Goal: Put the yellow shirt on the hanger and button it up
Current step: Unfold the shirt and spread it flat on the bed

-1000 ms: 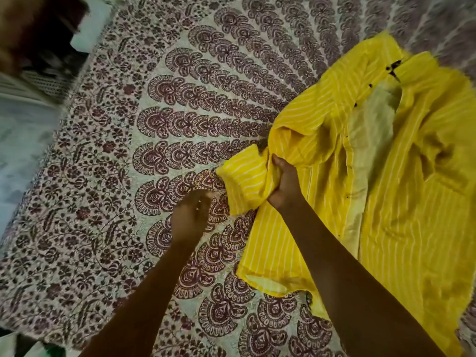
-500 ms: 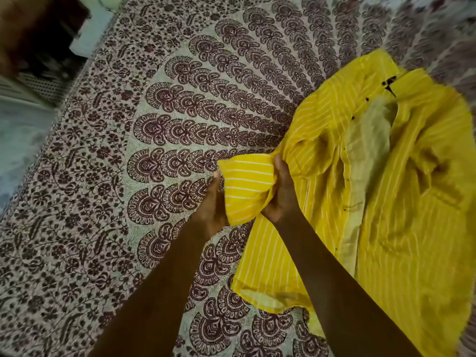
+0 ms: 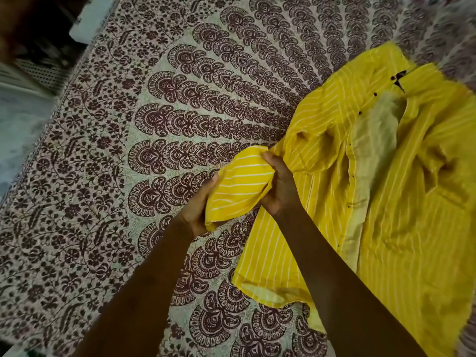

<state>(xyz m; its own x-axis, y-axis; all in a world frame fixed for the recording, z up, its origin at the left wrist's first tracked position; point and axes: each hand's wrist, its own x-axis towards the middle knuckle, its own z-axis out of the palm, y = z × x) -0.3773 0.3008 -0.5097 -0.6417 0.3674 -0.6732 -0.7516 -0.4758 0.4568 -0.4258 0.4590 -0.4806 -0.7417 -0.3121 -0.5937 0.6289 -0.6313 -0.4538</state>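
My left hand (image 3: 199, 204) is closed on the outer end of a short sleeve (image 3: 240, 185) of the yellow cotton shirt with thin white stripes (image 3: 401, 202), thumb on top near the cuff and fingers tucked under the cloth. My right hand (image 3: 282, 186) grips the same sleeve from the other side, nearer the shoulder seam, with its fingers curled into the fabric, so the sleeve is bunched and lifted between my two hands. Both forearms reach in from the lower edge of the view, the right one crossing over the lower front panel of the shirt.

From the sleeve the rest of the shirt spreads away to my right, lying open and rumpled on the bed. Its front plackets are parted, and the paler inner side of the cloth (image 3: 373, 130) shows in the gap between them. Small dark buttons (image 3: 360, 113) dot the placket edge, and there is a dark mark at the collar (image 3: 399, 78) near the far end. The hem lies nearest to me, folded back a little just beside my right forearm.

Under everything is a cream bedspread printed with maroon paisley fans and flower vines (image 3: 154, 124), covering the bed to my left and ahead. Past its left edge I see a pale floor (image 3: 15, 124), blurred, and dark shapes in the far corner that I cannot make out.
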